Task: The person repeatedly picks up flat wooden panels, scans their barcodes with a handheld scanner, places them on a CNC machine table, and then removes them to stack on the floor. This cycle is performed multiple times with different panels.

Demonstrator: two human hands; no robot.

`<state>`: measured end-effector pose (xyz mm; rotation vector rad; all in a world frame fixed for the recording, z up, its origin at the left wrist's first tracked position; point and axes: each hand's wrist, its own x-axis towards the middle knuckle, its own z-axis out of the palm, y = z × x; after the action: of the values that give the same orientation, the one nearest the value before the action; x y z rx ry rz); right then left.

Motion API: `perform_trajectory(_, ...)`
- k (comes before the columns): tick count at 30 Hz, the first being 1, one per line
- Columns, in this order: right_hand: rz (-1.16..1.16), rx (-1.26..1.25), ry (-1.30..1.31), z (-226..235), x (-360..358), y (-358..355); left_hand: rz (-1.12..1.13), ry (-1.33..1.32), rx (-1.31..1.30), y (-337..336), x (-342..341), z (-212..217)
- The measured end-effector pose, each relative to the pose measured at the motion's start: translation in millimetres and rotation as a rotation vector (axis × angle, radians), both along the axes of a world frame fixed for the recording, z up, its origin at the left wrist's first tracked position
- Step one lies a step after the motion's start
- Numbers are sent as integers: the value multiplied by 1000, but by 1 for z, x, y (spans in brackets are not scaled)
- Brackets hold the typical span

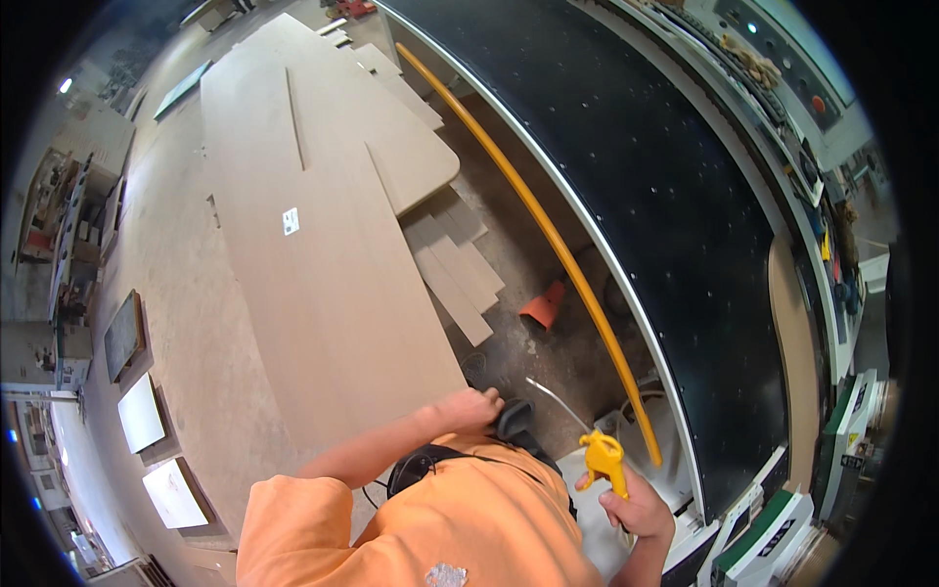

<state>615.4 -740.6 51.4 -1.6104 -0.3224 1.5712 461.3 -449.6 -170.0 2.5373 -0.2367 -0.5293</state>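
My right hand [636, 506] grips a yellow air blow gun [603, 460] at the lower right. Its thin, bent metal nozzle [559, 403] points up and to the left, over the floor beside the machine. My left hand [476, 408] is curled closed in front of my waist, near the close corner of a large light-brown board [333, 293]. Whatever its fingers may hold is hidden. Right beside that hand is a dark rounded object [514, 419], perhaps a shoe.
A long black machine bed [626, 166] fills the right, with a yellow rail [548, 235] along its near side. More cut boards [450, 254] lie under and beside the large one. An orange-red foot-pedal-like cover [544, 307] rests on the floor. Flat panels [142, 411] lie at the left.
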Motion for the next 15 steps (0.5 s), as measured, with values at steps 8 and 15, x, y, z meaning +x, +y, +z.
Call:
perform_trajectory(8,376,9,-74,-9,-7,-20,-161,-210,184,14,-3,-25)
perform_trajectory(15,401,-383,-422,-72,-48,-66,-5,44,241,48,50,-3)
